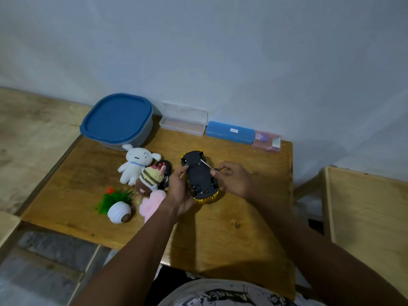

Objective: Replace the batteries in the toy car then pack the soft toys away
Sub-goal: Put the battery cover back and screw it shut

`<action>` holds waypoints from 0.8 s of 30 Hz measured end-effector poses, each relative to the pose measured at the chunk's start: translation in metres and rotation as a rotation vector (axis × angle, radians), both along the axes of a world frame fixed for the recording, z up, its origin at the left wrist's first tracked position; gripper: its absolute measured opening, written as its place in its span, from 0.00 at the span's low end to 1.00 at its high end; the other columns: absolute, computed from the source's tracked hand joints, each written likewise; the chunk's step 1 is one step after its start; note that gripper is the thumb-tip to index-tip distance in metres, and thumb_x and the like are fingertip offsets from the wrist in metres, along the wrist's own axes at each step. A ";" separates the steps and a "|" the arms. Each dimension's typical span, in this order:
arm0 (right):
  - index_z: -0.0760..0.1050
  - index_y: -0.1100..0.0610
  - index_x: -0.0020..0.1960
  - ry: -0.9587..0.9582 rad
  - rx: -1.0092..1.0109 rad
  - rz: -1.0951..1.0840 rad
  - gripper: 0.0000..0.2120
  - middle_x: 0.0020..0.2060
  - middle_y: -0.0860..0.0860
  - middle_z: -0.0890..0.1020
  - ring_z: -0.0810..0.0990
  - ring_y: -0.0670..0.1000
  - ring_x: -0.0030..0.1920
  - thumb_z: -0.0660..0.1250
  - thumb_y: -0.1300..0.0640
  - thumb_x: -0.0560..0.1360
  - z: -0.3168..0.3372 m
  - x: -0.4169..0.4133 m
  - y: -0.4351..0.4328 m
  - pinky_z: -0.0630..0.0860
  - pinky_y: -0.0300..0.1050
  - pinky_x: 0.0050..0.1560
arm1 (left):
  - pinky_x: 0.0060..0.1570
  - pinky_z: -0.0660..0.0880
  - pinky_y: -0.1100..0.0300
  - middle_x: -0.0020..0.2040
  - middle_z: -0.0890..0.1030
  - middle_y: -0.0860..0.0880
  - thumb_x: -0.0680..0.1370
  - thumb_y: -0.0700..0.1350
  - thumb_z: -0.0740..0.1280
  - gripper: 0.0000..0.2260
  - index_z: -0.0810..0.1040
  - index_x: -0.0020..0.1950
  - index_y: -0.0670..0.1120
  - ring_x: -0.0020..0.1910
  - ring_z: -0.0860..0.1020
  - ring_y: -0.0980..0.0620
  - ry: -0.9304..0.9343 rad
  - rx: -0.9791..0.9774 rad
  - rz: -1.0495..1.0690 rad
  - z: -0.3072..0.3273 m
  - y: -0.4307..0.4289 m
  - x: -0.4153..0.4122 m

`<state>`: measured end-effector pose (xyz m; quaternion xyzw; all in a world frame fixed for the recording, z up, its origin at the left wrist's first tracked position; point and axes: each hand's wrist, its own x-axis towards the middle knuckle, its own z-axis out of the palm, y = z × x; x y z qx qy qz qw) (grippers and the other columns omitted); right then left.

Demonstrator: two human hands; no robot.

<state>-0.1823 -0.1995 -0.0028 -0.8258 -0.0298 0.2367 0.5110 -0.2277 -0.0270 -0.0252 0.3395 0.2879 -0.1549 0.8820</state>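
1. Roughly in the middle of the wooden table [242, 228], seen from the head view, the toy car [199, 175] lies upside down, black underside up, gold body below.
2. The left hand [178, 193] grips the car's left side, fingers curled round it.
3. The right hand [237, 181] pinches a thin screwdriver [207, 164], whose tip rests on the underside towards the far end.
4. Just left of the car lie the soft toys: a white plush dog [136, 163], a striped plush [150, 178] and a pink plush [152, 204], with a black remote [165, 171] among them.
5. Nearer and further left, a white pot [119, 214] with green leaves lies on its side.
6. Along the far edge, from left to right, stand a blue-lidded tub [118, 119], a clear box [183, 121], a blue case [230, 132] and a pink box [267, 141].
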 end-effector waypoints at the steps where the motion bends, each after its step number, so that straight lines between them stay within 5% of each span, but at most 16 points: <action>1: 0.80 0.53 0.50 -0.003 0.054 -0.061 0.07 0.39 0.49 0.84 0.81 0.47 0.31 0.69 0.49 0.77 0.000 -0.003 0.004 0.79 0.45 0.33 | 0.56 0.79 0.45 0.62 0.80 0.37 0.79 0.52 0.59 0.23 0.75 0.69 0.40 0.56 0.80 0.38 0.003 0.002 -0.013 0.004 0.003 0.006; 5: 0.81 0.52 0.52 0.039 0.211 -0.217 0.06 0.43 0.48 0.86 0.84 0.52 0.39 0.69 0.50 0.78 0.006 -0.001 0.010 0.79 0.43 0.37 | 0.69 0.67 0.35 0.69 0.76 0.36 0.80 0.51 0.58 0.23 0.73 0.72 0.44 0.68 0.74 0.34 -0.008 0.014 -0.136 0.015 0.023 0.020; 9: 0.81 0.53 0.52 0.122 0.312 -0.267 0.06 0.41 0.49 0.86 0.82 0.49 0.36 0.69 0.52 0.78 0.000 0.006 0.009 0.77 0.44 0.36 | 0.65 0.67 0.40 0.59 0.78 0.36 0.78 0.48 0.64 0.25 0.69 0.76 0.48 0.58 0.71 0.38 -0.062 0.065 -0.314 0.020 0.040 0.030; 11: 0.81 0.54 0.52 0.154 0.336 -0.285 0.06 0.38 0.49 0.85 0.78 0.48 0.32 0.69 0.53 0.78 -0.006 0.006 0.011 0.74 0.42 0.33 | 0.69 0.66 0.37 0.64 0.79 0.37 0.80 0.45 0.65 0.21 0.73 0.74 0.50 0.62 0.73 0.37 -0.118 0.119 -0.370 0.024 0.041 0.038; 14: 0.81 0.54 0.54 0.224 0.334 -0.361 0.07 0.39 0.52 0.85 0.77 0.46 0.29 0.69 0.53 0.78 -0.015 0.006 0.019 0.73 0.38 0.29 | 0.62 0.74 0.38 0.61 0.82 0.40 0.80 0.48 0.68 0.21 0.72 0.73 0.53 0.60 0.79 0.38 -0.110 0.435 -0.452 0.032 0.031 0.052; 18: 0.80 0.59 0.54 0.290 0.366 -0.519 0.06 0.34 0.54 0.82 0.75 0.44 0.24 0.67 0.59 0.80 -0.030 0.012 0.032 0.71 0.37 0.23 | 0.40 0.82 0.57 0.57 0.84 0.44 0.78 0.49 0.71 0.20 0.73 0.69 0.55 0.46 0.85 0.49 -0.070 0.685 -0.374 0.023 0.017 0.069; 21: 0.77 0.63 0.53 0.346 0.395 -0.607 0.05 0.31 0.53 0.78 0.73 0.46 0.23 0.64 0.66 0.79 -0.037 0.017 0.034 0.67 0.36 0.21 | 0.55 0.81 0.46 0.62 0.81 0.45 0.73 0.58 0.73 0.25 0.73 0.69 0.58 0.55 0.83 0.46 -0.142 1.093 -0.388 0.007 0.014 0.076; 24: 0.74 0.62 0.52 0.420 0.413 -0.665 0.05 0.32 0.53 0.75 0.72 0.47 0.25 0.63 0.69 0.78 -0.047 0.021 0.031 0.64 0.35 0.20 | 0.59 0.76 0.47 0.64 0.75 0.44 0.73 0.63 0.70 0.31 0.69 0.73 0.54 0.62 0.76 0.42 -0.113 1.565 -0.517 0.003 0.008 0.076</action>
